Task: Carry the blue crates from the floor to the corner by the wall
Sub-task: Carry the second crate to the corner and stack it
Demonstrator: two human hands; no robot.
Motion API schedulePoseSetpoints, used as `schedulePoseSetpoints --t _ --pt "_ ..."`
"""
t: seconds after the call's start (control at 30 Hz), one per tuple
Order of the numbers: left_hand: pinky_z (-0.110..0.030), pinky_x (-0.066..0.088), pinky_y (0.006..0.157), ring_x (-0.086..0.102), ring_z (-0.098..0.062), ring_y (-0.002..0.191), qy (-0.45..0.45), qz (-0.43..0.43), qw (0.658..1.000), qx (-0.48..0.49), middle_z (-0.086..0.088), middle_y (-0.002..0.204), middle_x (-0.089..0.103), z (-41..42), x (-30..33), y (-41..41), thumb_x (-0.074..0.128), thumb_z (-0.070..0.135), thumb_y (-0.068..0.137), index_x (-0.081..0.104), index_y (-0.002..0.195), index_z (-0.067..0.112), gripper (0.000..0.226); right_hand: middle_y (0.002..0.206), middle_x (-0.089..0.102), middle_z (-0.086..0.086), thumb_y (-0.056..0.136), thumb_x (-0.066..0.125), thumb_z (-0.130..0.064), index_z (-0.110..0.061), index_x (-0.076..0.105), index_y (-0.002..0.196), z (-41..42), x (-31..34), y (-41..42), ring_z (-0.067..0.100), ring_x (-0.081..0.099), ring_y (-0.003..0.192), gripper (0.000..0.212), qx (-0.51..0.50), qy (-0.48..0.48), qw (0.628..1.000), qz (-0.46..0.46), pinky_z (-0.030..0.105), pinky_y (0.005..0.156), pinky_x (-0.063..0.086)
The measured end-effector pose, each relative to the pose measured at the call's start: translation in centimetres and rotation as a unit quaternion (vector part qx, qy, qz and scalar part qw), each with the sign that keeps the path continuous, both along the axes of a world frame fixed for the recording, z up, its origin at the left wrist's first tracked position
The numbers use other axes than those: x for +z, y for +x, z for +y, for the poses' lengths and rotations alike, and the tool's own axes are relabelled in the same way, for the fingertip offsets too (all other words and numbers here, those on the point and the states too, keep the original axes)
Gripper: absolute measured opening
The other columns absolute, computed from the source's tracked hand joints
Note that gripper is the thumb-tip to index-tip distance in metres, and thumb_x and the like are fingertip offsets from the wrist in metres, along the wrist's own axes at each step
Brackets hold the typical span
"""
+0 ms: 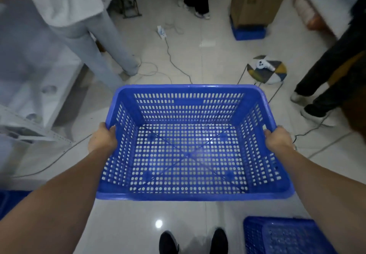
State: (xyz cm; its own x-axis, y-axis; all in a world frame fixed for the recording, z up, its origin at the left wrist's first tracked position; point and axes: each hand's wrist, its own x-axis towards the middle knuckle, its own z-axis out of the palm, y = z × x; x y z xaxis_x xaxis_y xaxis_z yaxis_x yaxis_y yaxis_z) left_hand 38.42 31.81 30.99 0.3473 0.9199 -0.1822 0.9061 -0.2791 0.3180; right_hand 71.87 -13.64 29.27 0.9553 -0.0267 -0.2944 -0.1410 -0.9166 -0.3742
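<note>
Empty perforated blue crate (190, 142) held level above the tiled floor (126, 224), in front of the wearer's black shoes (168, 243). Left hand (103, 137) grips the crate's left rim, right hand (278, 139) the right rim; fingers curl over the edges and their tips are hidden inside or under the lip. Second blue crate (285, 236) on the floor to the lower right of the held one, cut off by the frame. Beyond the held crate: cables (170, 55), a patterned stool (266, 72) carrying a white device, a cardboard box (255, 2) on a third blue crate (250, 32). Bystanders' legs blurred at both sides.
</note>
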Motion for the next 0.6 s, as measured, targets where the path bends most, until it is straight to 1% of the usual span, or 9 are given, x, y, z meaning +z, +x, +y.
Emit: schedulePoseSetpoints --t 0.1,0.17,0.27,0.3,0.37,0.43,0.5,0.6 --pt "-0.050 0.048 0.086 0.061 -0.045 0.099 0.015 -0.020 1.000 -0.015 -0.024 0.108 0.064 0.4 6.9 1.8 0.044 0.041 0.103 0.053 0.120 0.005 0.040 0.105 0.064 0.021 0.098 0.053 -0.042 -0.006 0.054 0.109 0.3 7.1 1.1 0.042 0.062 0.091 0.039 0.000 -0.002 1.000 -0.028 0.047 0.077 0.053" --pt "-0.048 0.046 0.083 0.061 -0.047 0.101 0.031 -0.032 0.999 -0.018 -0.027 0.112 0.064 0.7 11.4 2.9 0.046 0.040 0.103 0.055 0.121 0.004 0.042 0.101 0.063 0.020 0.098 0.053 -0.043 -0.006 0.053 0.107 0.4 11.7 1.9 0.039 0.061 0.087 0.037 0.000 0.012 0.999 -0.044 0.046 0.076 0.053" --pt "-0.044 0.042 0.076 0.061 -0.045 0.101 0.050 -0.026 0.998 -0.014 -0.025 0.112 0.064 1.0 17.8 4.0 0.047 0.044 0.101 0.056 0.117 0.005 0.043 0.102 0.061 0.021 0.099 0.053 -0.041 -0.003 0.053 0.110 0.3 18.2 2.6 0.042 0.061 0.092 0.039 0.012 0.018 0.998 -0.053 0.046 0.077 0.052" --pt "-0.044 0.043 0.077 0.061 -0.044 0.101 0.051 -0.025 0.998 -0.017 -0.024 0.113 0.064 1.1 19.3 4.2 0.047 0.045 0.101 0.056 0.116 0.006 0.043 0.102 0.061 0.023 0.100 0.053 -0.040 -0.002 0.052 0.111 0.3 19.8 2.9 0.043 0.061 0.093 0.040 0.018 0.021 0.998 -0.050 0.046 0.077 0.052" --pt "-0.047 0.047 0.083 0.061 -0.045 0.103 0.055 -0.040 0.997 -0.028 -0.025 0.115 0.064 1.6 23.5 4.8 0.047 0.044 0.101 0.056 0.117 0.005 0.043 0.099 0.060 0.023 0.100 0.053 -0.040 0.000 0.053 0.112 -0.1 23.8 3.3 0.041 0.060 0.087 0.042 0.033 0.036 0.997 -0.056 0.042 0.072 0.048" --pt "-0.049 0.049 0.088 0.061 -0.046 0.105 0.069 -0.057 0.995 -0.036 -0.026 0.116 0.064 1.8 27.8 5.1 0.048 0.043 0.100 0.056 0.118 0.004 0.043 0.094 0.065 0.023 0.102 0.052 -0.038 0.004 0.057 0.109 -0.5 27.9 3.7 0.037 0.059 0.078 0.043 0.054 0.046 0.996 -0.059 0.037 0.065 0.044" --pt "-0.051 0.049 0.090 0.060 -0.046 0.107 0.088 -0.065 0.993 -0.041 -0.027 0.117 0.063 2.0 31.7 5.3 0.048 0.041 0.101 0.056 0.118 0.003 0.043 0.088 0.069 0.025 0.103 0.050 -0.034 0.005 0.059 0.104 -0.7 31.8 4.0 0.035 0.060 0.070 0.041 0.079 0.060 0.993 -0.059 0.038 0.063 0.044" --pt "-0.049 0.048 0.090 0.060 -0.045 0.110 0.110 -0.080 0.989 -0.056 -0.027 0.120 0.062 1.9 36.6 5.7 0.048 0.039 0.102 0.056 0.118 0.002 0.041 0.088 0.069 0.026 0.103 0.051 -0.029 0.006 0.060 0.094 -1.1 36.6 3.8 0.037 0.064 0.076 0.037 0.085 0.069 0.990 -0.093 0.040 0.067 0.049"
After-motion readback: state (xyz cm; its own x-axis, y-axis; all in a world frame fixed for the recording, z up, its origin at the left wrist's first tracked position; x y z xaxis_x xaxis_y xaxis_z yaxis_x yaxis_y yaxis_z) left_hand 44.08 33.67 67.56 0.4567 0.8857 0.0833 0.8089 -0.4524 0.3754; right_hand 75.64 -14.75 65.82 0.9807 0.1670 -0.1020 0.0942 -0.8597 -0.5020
